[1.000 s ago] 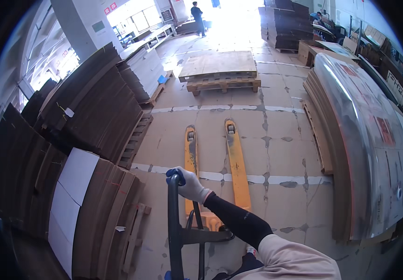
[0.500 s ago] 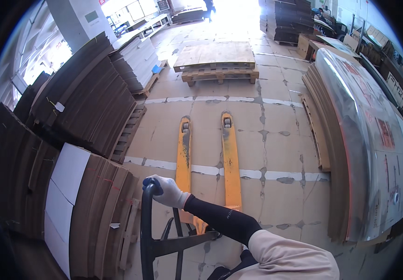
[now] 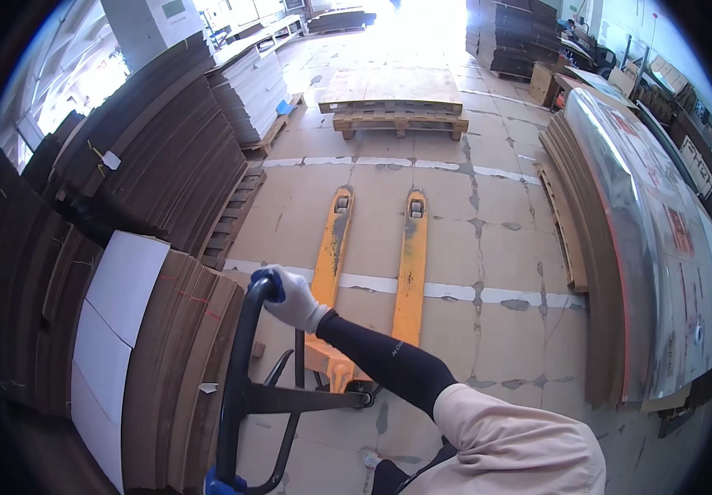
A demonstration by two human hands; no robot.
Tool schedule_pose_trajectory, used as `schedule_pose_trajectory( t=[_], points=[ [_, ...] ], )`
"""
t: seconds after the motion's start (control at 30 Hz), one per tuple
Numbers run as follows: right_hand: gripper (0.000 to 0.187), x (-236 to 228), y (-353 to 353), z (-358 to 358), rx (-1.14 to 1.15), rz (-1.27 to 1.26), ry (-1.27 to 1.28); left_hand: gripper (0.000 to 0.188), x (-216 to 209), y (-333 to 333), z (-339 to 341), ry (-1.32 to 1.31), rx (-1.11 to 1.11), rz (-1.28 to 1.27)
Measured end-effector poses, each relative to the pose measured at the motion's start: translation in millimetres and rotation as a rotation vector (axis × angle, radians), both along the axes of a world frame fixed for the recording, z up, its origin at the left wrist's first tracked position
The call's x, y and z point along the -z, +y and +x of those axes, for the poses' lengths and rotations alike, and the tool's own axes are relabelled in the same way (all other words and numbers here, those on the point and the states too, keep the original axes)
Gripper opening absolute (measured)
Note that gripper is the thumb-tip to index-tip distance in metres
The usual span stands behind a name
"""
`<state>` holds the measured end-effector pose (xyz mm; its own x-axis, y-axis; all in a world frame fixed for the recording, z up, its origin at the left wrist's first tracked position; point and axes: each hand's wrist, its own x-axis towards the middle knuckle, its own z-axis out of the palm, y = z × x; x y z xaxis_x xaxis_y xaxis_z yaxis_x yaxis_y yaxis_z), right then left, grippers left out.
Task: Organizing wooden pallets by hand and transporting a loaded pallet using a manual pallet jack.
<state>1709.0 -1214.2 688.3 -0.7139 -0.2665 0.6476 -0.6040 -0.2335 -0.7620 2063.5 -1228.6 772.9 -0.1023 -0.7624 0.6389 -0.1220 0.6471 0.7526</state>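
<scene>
My right hand [image 3: 286, 299], in a white glove with blue-coated fingers, is closed round the far end of the black loop handle [image 3: 234, 371] of a pallet jack. Only blue glove fingers of my left hand [image 3: 224, 482] show at the lower edge, wrapped on the near end of that loop. From the handle's foot, the jack's two worn yellow forks [image 3: 409, 272] reach forward along the floor, with nothing on them. Beyond their tips stands a pallet stack [image 3: 397, 111] topped with a plywood sheet.
Tall stacks of brown cardboard [image 3: 149, 157] line the left, a nearer one [image 3: 182, 355] close beside the handle. On the right a plastic-wrapped cardboard stack [image 3: 645, 247] rests on a pallet [image 3: 560, 223]. White lines [image 3: 455, 290] cross the tiled floor [image 3: 504, 355].
The handle has swung left and toward me, and my right hand has moved slightly up with it. Fork tips have shifted right in view. My left hand's fingers have come into sight.
</scene>
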Motion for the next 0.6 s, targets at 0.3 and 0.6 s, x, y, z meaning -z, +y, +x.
schedule_pose_trajectory(
  t=[0.3,0.6],
  points=[
    [0.031,-6.4,-99.9,11.3,0.184,-0.024,-0.057,0.024,2.4,-198.8,3.3,-0.114,0.281,0.197],
    [0.025,-14.9,-188.2,18.7,0.239,0.016,-0.114,0.035,14.8,-381.8,-35.0,-0.002,0.34,0.184]
  ],
)
